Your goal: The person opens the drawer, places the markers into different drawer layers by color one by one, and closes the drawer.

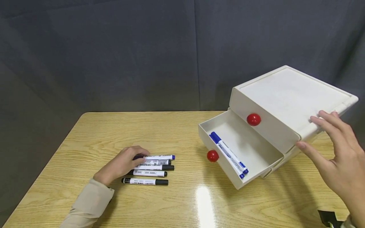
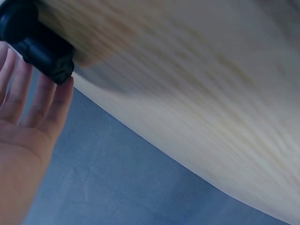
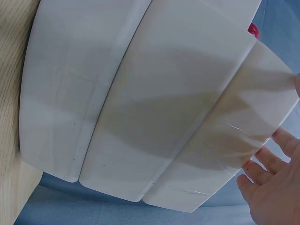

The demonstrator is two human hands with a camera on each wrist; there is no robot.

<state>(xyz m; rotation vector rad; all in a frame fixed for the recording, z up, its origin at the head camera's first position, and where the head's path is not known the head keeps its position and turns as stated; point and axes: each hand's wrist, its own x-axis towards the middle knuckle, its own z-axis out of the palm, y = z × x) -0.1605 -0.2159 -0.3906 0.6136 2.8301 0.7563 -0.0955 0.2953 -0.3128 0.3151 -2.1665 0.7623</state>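
In the lower left, the left hand (image 1: pixel 128 161) pinches a pen (image 1: pixel 159 157); at right, the right hand (image 1: pixel 340 152), fingers spread, touches the drawer box (image 1: pixel 293 88), seemingly steadying it.

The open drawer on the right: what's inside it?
Inside the open drawer lie two blue markers. The upper drawer covers its back part, so I can't see there.
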